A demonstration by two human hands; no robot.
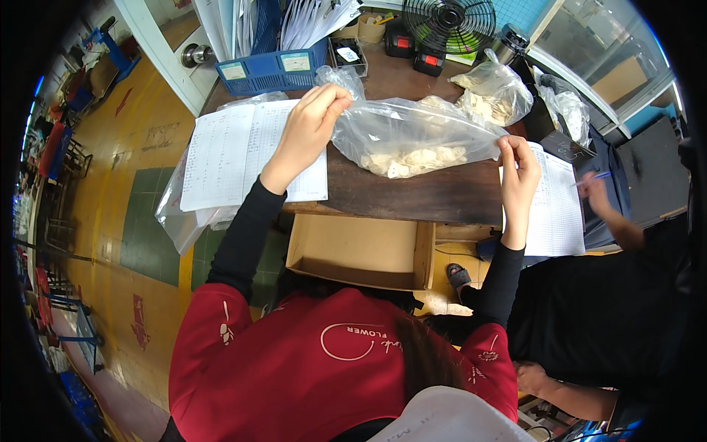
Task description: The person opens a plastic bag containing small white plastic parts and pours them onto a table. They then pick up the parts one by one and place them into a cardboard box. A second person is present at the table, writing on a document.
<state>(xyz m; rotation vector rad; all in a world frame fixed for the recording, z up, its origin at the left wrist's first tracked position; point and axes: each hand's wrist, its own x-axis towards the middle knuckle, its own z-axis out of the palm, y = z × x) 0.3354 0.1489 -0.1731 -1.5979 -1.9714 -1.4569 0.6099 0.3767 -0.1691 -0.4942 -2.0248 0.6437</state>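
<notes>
Stretched between my two hands is a clear plastic bag (412,121) with several pale, flat, roundish pieces (416,160) gathered along its bottom. My left hand (313,121) pinches the bag's left end, fingers closed. At the opposite end, my right hand (521,166) grips the plastic between thumb and fingers. The bag hangs just above the brown desk (442,197). Under my left forearm lies an open notebook (228,158) with handwritten pages. A second clear bag (492,96) of similar pale pieces rests behind the held one.
Below the desk top, a drawer (353,247) is pulled out toward me. A blue file rack (272,72), black fan (449,26) and steel flask (509,43) stand at the back. On the right, a co-worker's hand (595,193) holds a pen over another notebook (552,206).
</notes>
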